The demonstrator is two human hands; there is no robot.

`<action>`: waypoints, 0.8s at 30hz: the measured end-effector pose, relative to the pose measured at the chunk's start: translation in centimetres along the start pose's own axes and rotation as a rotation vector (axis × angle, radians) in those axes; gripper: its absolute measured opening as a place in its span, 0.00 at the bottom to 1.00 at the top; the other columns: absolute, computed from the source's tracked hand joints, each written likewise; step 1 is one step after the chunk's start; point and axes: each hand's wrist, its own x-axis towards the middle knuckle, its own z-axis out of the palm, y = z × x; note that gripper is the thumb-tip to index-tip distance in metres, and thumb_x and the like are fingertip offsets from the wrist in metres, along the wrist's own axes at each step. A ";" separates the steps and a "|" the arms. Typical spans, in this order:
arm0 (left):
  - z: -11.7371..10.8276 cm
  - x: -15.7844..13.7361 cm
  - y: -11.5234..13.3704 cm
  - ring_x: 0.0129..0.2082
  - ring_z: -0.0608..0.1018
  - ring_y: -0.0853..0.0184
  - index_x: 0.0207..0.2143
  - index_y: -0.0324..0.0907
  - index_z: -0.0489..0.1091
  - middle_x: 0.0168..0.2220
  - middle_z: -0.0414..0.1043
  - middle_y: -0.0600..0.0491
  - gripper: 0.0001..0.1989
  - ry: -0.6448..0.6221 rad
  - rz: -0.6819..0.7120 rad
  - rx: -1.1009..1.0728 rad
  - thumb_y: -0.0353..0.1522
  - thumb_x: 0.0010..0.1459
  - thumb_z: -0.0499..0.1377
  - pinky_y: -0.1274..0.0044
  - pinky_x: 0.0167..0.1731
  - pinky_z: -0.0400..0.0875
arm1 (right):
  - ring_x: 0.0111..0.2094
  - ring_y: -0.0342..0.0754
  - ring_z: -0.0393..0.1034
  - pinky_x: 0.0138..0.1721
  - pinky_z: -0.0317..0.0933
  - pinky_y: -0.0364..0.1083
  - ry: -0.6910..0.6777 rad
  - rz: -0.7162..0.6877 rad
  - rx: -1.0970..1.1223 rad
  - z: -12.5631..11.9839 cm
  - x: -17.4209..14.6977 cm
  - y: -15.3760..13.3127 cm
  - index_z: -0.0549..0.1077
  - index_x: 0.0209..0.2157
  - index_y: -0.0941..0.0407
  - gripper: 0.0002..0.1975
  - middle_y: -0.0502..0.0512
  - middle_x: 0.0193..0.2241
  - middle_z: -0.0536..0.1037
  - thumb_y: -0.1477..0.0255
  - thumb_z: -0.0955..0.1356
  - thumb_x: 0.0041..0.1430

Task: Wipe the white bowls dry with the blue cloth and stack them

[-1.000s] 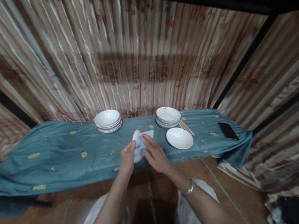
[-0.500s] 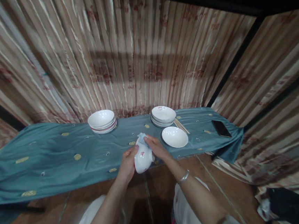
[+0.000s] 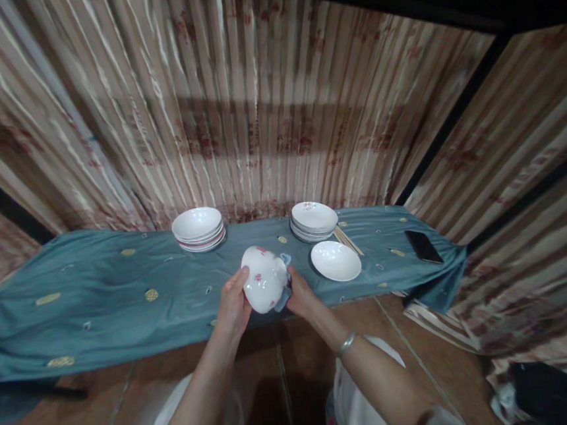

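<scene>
A white bowl (image 3: 260,287) with small red flowers is held on its side above the table's front edge, its outside turned up towards me. My left hand (image 3: 234,301) grips it by the rim at the left, thumb on the outer wall. My right hand (image 3: 300,293) is closed on a light blue cloth (image 3: 283,298), which it presses against the foot of the bowl on the right. Some right-hand fingers are hidden behind the cloth and bowl. Just right of that hand, a shallow white bowl (image 3: 336,261) rests on the table.
On the blue patterned tablecloth (image 3: 116,286) stand a stack of white bowls (image 3: 198,230) at back left and a stack of plates (image 3: 314,221) at back right. Chopsticks (image 3: 348,240) lie beside the plates. A black phone (image 3: 423,246) lies far right. Curtains (image 3: 254,109) hang behind.
The bowl has been turned so that its outside faces me more and its foot points right. My right hand has shifted with the cloth from the bowl's upper rim to its foot.
</scene>
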 end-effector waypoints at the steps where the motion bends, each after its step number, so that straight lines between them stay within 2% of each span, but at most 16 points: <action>1: 0.1 0.0 0.0 0.32 0.81 0.58 0.35 0.34 0.76 0.27 0.80 0.47 0.24 -0.003 0.008 -0.001 0.39 0.36 0.72 0.72 0.34 0.74 | 0.31 0.45 0.74 0.37 0.70 0.46 0.012 0.054 0.061 0.5 -0.3 0.3 0.73 0.34 0.56 0.14 0.50 0.26 0.79 0.68 0.59 0.64; 6: 0.7 -0.2 -0.3 0.32 0.81 0.58 0.37 0.34 0.76 0.27 0.80 0.48 0.25 0.014 0.064 0.013 0.40 0.36 0.71 0.72 0.35 0.74 | 0.25 0.44 0.73 0.31 0.69 0.44 -0.081 0.281 0.189 2.3 -1.6 1.4 0.73 0.33 0.58 0.18 0.52 0.24 0.78 0.68 0.56 0.66; 10: 0.8 -0.4 -0.7 0.33 0.81 0.59 0.37 0.36 0.76 0.28 0.80 0.49 0.23 -0.036 0.081 0.066 0.37 0.37 0.71 0.72 0.35 0.74 | 0.22 0.43 0.71 0.29 0.68 0.43 -0.057 0.310 0.183 2.6 -1.6 0.9 0.72 0.30 0.57 0.18 0.51 0.21 0.76 0.68 0.55 0.65; 12: 0.8 -0.7 -0.6 0.33 0.80 0.60 0.36 0.36 0.77 0.30 0.80 0.49 0.21 -0.101 0.075 0.097 0.35 0.37 0.71 0.73 0.35 0.74 | 0.21 0.43 0.70 0.28 0.67 0.42 -0.008 0.276 0.162 2.6 -1.4 0.1 0.71 0.28 0.57 0.18 0.50 0.19 0.75 0.69 0.55 0.64; 15: 0.5 -0.9 -0.1 0.33 0.80 0.60 0.35 0.37 0.76 0.32 0.80 0.48 0.20 -0.145 0.035 0.088 0.34 0.36 0.71 0.72 0.35 0.75 | 0.22 0.43 0.70 0.29 0.67 0.42 0.063 0.154 0.103 2.4 -0.8 -1.0 0.70 0.26 0.56 0.15 0.48 0.18 0.75 0.70 0.58 0.62; 18: 0.1 -0.8 0.6 0.33 0.81 0.59 0.35 0.37 0.75 0.32 0.80 0.47 0.19 -0.096 -0.028 0.047 0.36 0.39 0.70 0.70 0.36 0.75 | 0.27 0.44 0.72 0.32 0.67 0.41 0.102 -0.003 -0.002 1.7 -0.2 -1.6 0.70 0.27 0.55 0.09 0.47 0.22 0.77 0.68 0.62 0.57; 21: -0.2 -0.5 0.8 0.34 0.81 0.59 0.37 0.36 0.74 0.32 0.80 0.46 0.18 -0.056 -0.047 0.040 0.35 0.42 0.69 0.70 0.37 0.75 | 0.33 0.44 0.73 0.36 0.67 0.41 0.074 -0.148 -0.132 0.8 0.5 -1.4 0.72 0.29 0.54 0.08 0.47 0.27 0.79 0.65 0.65 0.54; 24: -0.1 -0.4 0.5 0.37 0.80 0.58 0.38 0.36 0.74 0.33 0.80 0.46 0.20 -0.055 -0.035 0.024 0.35 0.41 0.69 0.70 0.38 0.75 | 0.35 0.46 0.74 0.36 0.67 0.43 0.059 -0.182 -0.167 0.3 1.0 -0.8 0.72 0.31 0.53 0.10 0.48 0.28 0.80 0.62 0.65 0.54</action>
